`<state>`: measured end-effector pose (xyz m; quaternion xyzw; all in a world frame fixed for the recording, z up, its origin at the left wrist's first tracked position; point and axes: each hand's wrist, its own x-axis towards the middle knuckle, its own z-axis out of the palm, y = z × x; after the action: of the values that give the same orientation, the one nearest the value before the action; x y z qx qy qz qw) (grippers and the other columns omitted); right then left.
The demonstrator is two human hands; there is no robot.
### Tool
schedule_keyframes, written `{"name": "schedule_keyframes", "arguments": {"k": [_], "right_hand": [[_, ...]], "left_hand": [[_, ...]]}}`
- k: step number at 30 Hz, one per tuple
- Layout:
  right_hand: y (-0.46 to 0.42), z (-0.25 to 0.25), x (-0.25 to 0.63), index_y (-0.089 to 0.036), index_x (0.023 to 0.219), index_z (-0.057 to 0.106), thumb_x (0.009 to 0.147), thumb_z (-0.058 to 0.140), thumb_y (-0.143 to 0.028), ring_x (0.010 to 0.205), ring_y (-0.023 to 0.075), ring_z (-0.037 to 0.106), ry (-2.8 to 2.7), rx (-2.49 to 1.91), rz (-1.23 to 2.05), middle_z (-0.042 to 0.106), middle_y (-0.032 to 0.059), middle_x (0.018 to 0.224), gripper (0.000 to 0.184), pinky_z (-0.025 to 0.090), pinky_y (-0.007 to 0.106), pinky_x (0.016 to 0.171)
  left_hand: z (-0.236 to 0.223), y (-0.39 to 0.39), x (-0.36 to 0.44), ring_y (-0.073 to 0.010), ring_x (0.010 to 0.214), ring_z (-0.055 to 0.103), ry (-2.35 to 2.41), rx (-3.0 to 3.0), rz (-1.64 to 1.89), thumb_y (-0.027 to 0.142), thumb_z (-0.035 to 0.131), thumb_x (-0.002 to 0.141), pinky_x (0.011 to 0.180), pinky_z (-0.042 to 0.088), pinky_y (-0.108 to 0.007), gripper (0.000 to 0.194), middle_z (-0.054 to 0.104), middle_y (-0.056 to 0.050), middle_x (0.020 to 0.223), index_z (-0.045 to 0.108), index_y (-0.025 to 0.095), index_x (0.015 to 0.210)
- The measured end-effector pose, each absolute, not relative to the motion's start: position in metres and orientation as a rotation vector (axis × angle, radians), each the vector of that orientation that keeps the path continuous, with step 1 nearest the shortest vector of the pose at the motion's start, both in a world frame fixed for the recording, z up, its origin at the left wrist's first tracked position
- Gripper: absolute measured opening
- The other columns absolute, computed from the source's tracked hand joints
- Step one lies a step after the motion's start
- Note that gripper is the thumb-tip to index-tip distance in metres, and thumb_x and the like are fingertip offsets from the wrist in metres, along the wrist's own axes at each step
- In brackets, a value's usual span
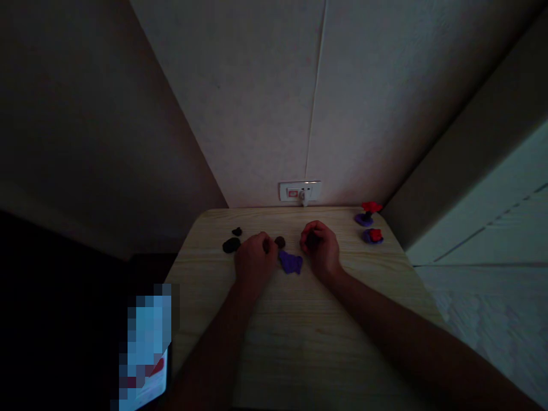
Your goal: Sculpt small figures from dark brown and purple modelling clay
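Note:
My left hand (pixel 256 261) is closed in a pinch over the table; a small dark patch shows between thumb and fingers, too dim to name. Beside those fingertips sits a brown ball (pixel 279 242) of what looks like modelling clay. A crumpled flat purple clay piece (pixel 291 262) lies between my hands. The fingers of my right hand (pixel 326 251) curl round a dark brown lump (pixel 314 240), partly hidden by them. Left of my left hand are a black clay lump (pixel 232 245) and a smaller black bit (pixel 237 231).
At the back right of the wooden table (pixel 299 331) stands a red flower shape (pixel 371 206) on a purple base, with a red piece (pixel 375 234) on purple before it. A wall socket (pixel 299 191) holds a plug. A lit screen (pixel 149 382) is at lower left.

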<state>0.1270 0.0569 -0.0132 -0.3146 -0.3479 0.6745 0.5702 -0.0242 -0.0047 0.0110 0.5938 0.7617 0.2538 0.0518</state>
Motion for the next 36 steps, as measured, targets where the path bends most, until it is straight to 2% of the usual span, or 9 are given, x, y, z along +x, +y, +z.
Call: {"name": "schedule_keyframes", "arguments": {"k": [9,16,20,23,25,27,29,33,36], "right_hand": [[0.057,-0.015,0.128,-0.021,0.07,0.056,0.065,0.05,-0.031,0.041,0.0115,0.046,-0.845,-0.757,1.584,0.056,-0.0018,0.053,0.013,0.027,0.022,0.038],[0.056,-0.014,0.129,-0.02,0.073,0.057,0.064,0.052,-0.026,0.043,0.0106,0.049,-0.863,-0.678,1.592,0.058,-0.0025,0.059,0.012,0.029,0.022,0.039],[0.051,-0.014,0.126,-0.02,0.078,0.058,0.064,0.053,-0.02,0.049,0.011,0.053,-0.921,-0.612,1.568,0.063,-0.002,0.069,0.015,0.034,0.022,0.043],[0.044,-0.005,0.125,-0.021,0.083,0.06,0.069,0.055,-0.025,0.059,0.0156,0.062,-0.963,-0.52,1.578,0.071,0.0016,0.081,0.016,0.044,0.027,0.053],[0.038,0.004,0.127,-0.022,0.088,0.062,0.072,0.057,-0.029,0.071,0.0193,0.068,-0.98,-0.492,1.558,0.075,0.0042,0.089,0.018,0.051,0.032,0.067],[0.03,0.012,0.129,-0.022,0.094,0.062,0.075,0.057,-0.031,0.085,0.0222,0.07,-1.007,-0.499,1.527,0.077,0.006,0.098,0.021,0.052,0.035,0.079],[0.022,0.018,0.13,-0.024,0.1,0.06,0.078,0.058,-0.035,0.098,0.0249,0.07,-1.048,-0.499,1.52,0.077,0.0075,0.108,0.025,0.053,0.037,0.082],[0.013,0.019,0.127,-0.026,0.112,0.058,0.082,0.058,-0.042,0.106,0.0264,0.066,-1.164,-0.48,1.53,0.07,0.0087,0.125,0.034,0.053,0.039,0.085],[0.016,0.017,0.129,-0.026,0.118,0.061,0.085,0.056,-0.037,0.101,0.0239,0.065,-1.31,-0.523,1.417,0.069,0.0068,0.119,0.035,0.053,0.038,0.086]], "left_hand": [[0.013,-0.006,-0.025,-0.0197,0.069,0.057,2.243,1.775,0.965,0.029,0.047,0.095,0.065,0.034,-0.031,0.028,0.063,-0.004,0.071,0.057,0.021,0.07],[0.011,-0.007,-0.025,-0.0208,0.078,0.059,1.975,1.953,1.495,0.022,0.052,0.092,0.076,0.044,-0.033,0.013,0.065,-0.005,0.08,0.061,0.019,0.082],[0.014,-0.011,-0.018,-0.0198,0.077,0.059,1.83,2.084,1.626,0.018,0.057,0.087,0.076,0.047,-0.033,0.005,0.064,-0.004,0.078,0.061,0.019,0.084],[0.015,-0.015,-0.008,-0.0185,0.077,0.06,1.699,2.083,1.653,0.018,0.059,0.086,0.074,0.048,-0.031,0.003,0.065,-0.003,0.078,0.061,0.019,0.085],[0.015,-0.018,-0.002,-0.0167,0.075,0.061,1.613,2.024,1.63,0.02,0.062,0.086,0.07,0.049,-0.029,0.004,0.066,-0.003,0.081,0.062,0.019,0.09],[0.013,-0.02,0.005,-0.0147,0.07,0.06,1.562,1.911,1.587,0.024,0.067,0.084,0.067,0.049,-0.028,0.017,0.066,-0.003,0.085,0.062,0.019,0.1],[0.011,-0.021,0.012,-0.0128,0.065,0.058,1.477,1.772,1.558,0.029,0.073,0.082,0.064,0.049,-0.027,0.031,0.068,-0.003,0.088,0.061,0.019,0.109],[0.007,-0.02,0.021,-0.0175,0.084,0.07,1.21,1.453,1.568,0.035,0.071,0.087,0.075,0.054,-0.029,0.031,0.074,-0.007,0.102,0.064,0.02,0.114],[0.007,-0.018,0.021,-0.0208,0.1,0.071,1.11,1.295,1.635,0.036,0.068,0.09,0.089,0.055,-0.033,0.029,0.074,-0.01,0.11,0.067,0.019,0.114]]}}
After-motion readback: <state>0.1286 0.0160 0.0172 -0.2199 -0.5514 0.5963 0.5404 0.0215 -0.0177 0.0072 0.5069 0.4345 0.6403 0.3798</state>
